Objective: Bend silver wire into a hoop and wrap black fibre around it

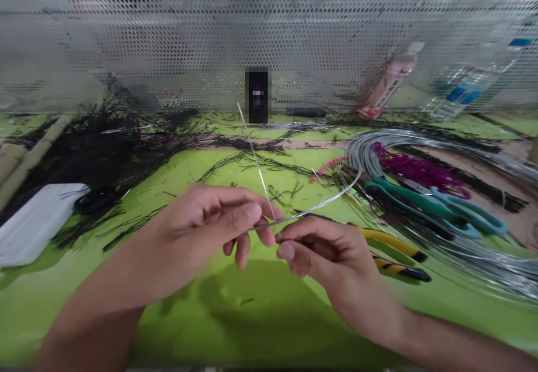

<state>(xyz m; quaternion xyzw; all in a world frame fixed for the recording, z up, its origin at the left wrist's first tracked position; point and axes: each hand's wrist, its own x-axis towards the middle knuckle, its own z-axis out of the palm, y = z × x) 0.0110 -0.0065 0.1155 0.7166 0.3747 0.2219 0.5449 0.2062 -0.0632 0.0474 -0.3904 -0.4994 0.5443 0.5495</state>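
Observation:
Between thumb and fingers, my left hand (pixel 210 221) pinches the end of a curved silver wire strand (pixel 321 203), which runs right towards a large wire coil (pixel 363 150). A thin straight wire (pixel 261 178) stands up at a slant and crosses the strand. Its lower end is held between the thumb and index finger of my right hand (pixel 325 254). Both hands are close together over the green surface (pixel 260 316), their fingertips almost meeting.
Yellow-black pliers (pixel 395 240) and teal scissors (pixel 424 204) lie right, near purple cord (pixel 420 167). Two bottles (pixel 390 83) (pixel 466 86) lean on the perforated metal panel (pixel 168 41). Black bristly strands (pixel 84 142) and a white case (pixel 40 223) are left; a dark phone-like object (pixel 258 100) stands behind.

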